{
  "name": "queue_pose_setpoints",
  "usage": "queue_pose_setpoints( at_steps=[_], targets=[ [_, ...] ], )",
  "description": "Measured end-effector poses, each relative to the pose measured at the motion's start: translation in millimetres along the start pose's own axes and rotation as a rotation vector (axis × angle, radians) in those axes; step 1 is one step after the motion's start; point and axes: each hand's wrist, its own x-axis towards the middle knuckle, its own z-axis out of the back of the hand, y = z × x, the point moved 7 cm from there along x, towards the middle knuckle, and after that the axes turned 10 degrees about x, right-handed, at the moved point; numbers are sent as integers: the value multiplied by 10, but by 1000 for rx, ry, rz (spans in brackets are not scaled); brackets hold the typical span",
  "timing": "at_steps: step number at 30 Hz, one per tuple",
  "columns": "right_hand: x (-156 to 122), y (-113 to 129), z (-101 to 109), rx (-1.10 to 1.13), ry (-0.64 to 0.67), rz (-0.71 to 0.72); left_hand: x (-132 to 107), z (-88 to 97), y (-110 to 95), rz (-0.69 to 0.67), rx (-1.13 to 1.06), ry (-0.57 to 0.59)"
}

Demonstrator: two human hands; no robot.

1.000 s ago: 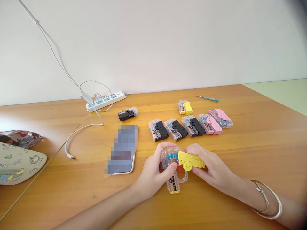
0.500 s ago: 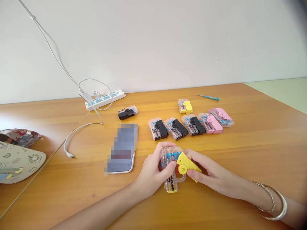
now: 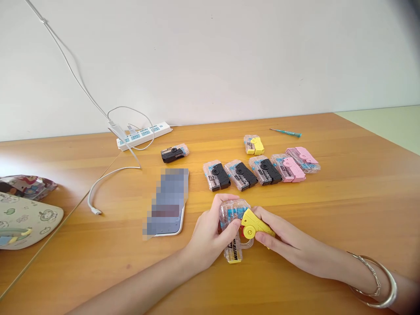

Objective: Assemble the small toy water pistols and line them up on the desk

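My left hand (image 3: 208, 234) grips a transparent plastic toy water gun body (image 3: 233, 214) printed "WATER GUN", with blue and red parts inside. My right hand (image 3: 285, 243) holds a yellow plastic gun part (image 3: 253, 224) with a round dial, pressing it against the body's right side. Its lower end is hidden behind my right fingers. In a row just beyond my hands lie several packed-looking toy guns with black parts (image 3: 241, 176) and pink parts (image 3: 292, 166). A yellow one (image 3: 253, 145) lies farther back.
The wooden table (image 3: 344, 210) holds a blurred phone (image 3: 169, 202), a small black-and-transparent gun (image 3: 174, 153), a white power strip (image 3: 143, 136) with cables, and a teal screwdriver (image 3: 285, 133). A patterned bag (image 3: 22, 218) lies at the left, with a white wall behind.
Between the oldest frame and now, the yellow part has turned and tilted against the transparent body, and my right hand has shifted closer around it. My left hand has stayed nearly still.
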Motion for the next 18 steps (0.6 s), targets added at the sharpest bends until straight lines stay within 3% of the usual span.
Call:
queue_pose_setpoints(
  at_steps=[10, 18],
  targets=[
    [-25, -33, -23, 0, 88, -94, -25, 9, -48, -10, 162, -11],
    [-16, -57, -59, 177, 141, -114, -14, -6, -37, -21, 101, 2]
  ],
)
